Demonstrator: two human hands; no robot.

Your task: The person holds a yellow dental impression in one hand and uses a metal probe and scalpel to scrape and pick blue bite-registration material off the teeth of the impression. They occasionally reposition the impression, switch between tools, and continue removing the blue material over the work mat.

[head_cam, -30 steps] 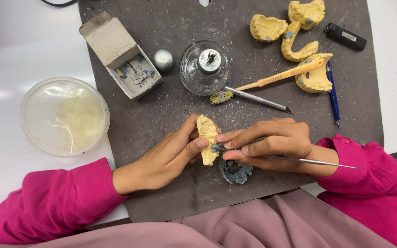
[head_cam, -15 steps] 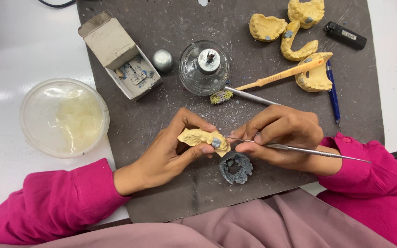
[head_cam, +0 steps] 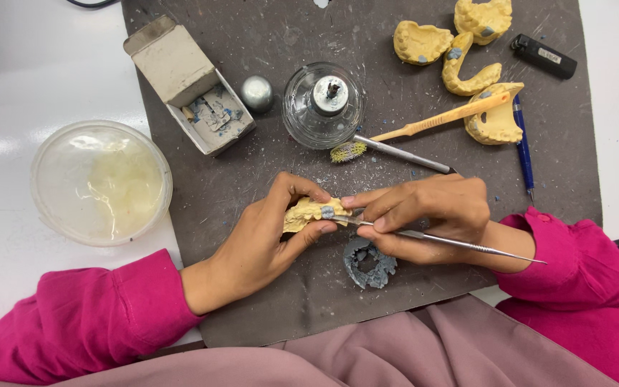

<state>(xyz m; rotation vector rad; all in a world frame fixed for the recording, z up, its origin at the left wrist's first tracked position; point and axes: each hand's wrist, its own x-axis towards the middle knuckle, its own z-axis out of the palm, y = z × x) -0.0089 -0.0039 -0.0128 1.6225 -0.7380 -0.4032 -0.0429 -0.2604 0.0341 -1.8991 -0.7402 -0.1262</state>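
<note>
Yellow cast (head_cam: 308,213), grey mat (head_cam: 266,179), pink sleeves (head_cam: 73,315).

Yellow dental cast (head_cam: 308,213), bluish wax spot on top, held level; thin metal instrument (head_cam: 453,242) laid against it.

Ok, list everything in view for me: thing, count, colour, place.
mat: 1, dark grey, centre
held cast: 1, yellow, in left hand
loose casts: 4, yellow, upper right
metal tool: 1, silver, in right hand
wax lump: 1, grey-blue, below hands
glass burner: 1, clear, top centre
cap: 1, silver, left of burner
box: 1, grey, open, upper left
tub: 1, clear, left
brush: 1, tan handle
lighter: 1, black
pen: 1, blue
left hand: holds cast
right hand: holds tool
</note>
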